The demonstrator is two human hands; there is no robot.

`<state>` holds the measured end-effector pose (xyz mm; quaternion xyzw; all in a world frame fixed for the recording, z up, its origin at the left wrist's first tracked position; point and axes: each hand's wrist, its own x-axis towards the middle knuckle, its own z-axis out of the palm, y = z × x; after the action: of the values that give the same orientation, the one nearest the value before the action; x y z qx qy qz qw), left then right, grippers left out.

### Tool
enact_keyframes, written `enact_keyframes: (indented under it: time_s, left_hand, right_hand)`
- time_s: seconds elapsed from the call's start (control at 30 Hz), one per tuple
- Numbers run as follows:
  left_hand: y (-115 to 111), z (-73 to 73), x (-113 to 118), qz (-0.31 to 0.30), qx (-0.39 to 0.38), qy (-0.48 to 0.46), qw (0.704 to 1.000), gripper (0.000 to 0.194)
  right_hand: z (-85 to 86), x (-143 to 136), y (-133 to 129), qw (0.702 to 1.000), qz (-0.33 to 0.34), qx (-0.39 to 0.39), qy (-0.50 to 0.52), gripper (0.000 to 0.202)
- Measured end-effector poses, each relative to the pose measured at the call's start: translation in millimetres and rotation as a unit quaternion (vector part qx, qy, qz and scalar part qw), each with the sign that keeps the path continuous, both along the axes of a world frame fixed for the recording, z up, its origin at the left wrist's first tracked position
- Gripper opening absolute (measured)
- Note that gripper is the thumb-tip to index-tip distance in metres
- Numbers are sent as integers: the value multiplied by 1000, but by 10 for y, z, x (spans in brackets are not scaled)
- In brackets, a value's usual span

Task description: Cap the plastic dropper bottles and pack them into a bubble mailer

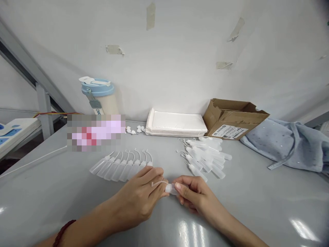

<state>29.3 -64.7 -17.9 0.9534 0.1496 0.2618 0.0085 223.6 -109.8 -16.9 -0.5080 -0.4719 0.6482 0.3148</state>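
A small translucent bottle (173, 188) with a white cap and a thin curved tube lies sideways between my hands. My right hand (194, 193) is closed on its body, thumb on top. My left hand (144, 195) is closed around the cap end, and the tube crosses over its fingers. Beyond my left hand, several similar bottles (117, 170) with curved tubes lie side by side in a slanted row. Behind my right hand, a loose pile of more such bottles (205, 156) rests on the grey table (246, 202).
At the back stand a blue-lidded cup (99, 96), a stack of white sheets or pads (177, 123) and an open cardboard box (231, 120). Small white pieces (133, 131) lie near the stack. Blue-grey cloth (288, 147) covers the right. A power strip (15, 132) is far left.
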Motion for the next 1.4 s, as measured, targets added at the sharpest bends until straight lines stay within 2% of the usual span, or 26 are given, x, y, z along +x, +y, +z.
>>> enact_keyframes:
  time_s: [0.07,0.13,0.2,0.27,0.3,0.37,0.43,0.5,0.53,0.6,0.77,0.93,1.07,1.2,1.4]
  left_hand:
    - [18,-1,3,2,-30,-13,999,15]
    - [50,22,6,11,-109,-45,993,12]
    - [97,71,-2,26,-210,-79,974,11]
    - [160,126,-33,71,-285,-99,951,13]
    - [199,147,-59,109,-308,-103,940,16]
    - [297,167,-138,207,-322,-106,918,21]
    - [425,155,-244,293,-278,-92,910,24]
    - [579,123,-362,356,-183,-36,916,25]
    - [662,107,-417,375,-135,12,917,27]
    - [833,86,-504,391,-116,44,912,26]
    - [1204,90,-540,394,-76,136,906,29]
    - [1418,50,-476,364,-61,226,901,18]
    - [1457,31,-500,339,-68,274,898,19]
    - [1405,67,-559,330,-87,294,893,24]
    - [1359,89,-604,354,-131,307,874,27]
  right_hand:
    - [12,3,5,1000,8,-6,5,41]
    - [44,2,-4,999,7,31,-27,41]
    - [83,12,-19,991,-11,104,-86,37]
    - [109,52,-21,961,-52,214,-169,27]
    - [112,88,-9,932,-80,279,-215,22]
    - [96,192,45,847,-139,409,-308,17]
    - [57,328,135,749,-186,499,-394,19]
    - [5,464,238,672,-217,529,-470,20]
    - [-20,523,283,647,-220,529,-504,20]
    - [-64,604,346,630,-230,520,-529,19]
    - [-105,585,333,630,-229,508,-541,18]
    - [-99,458,271,643,-213,512,-529,17]
    - [-104,377,250,662,-199,515,-506,15]
    - [-115,252,181,696,-168,514,-472,16]
    - [-105,-24,102,757,-55,496,-423,20]
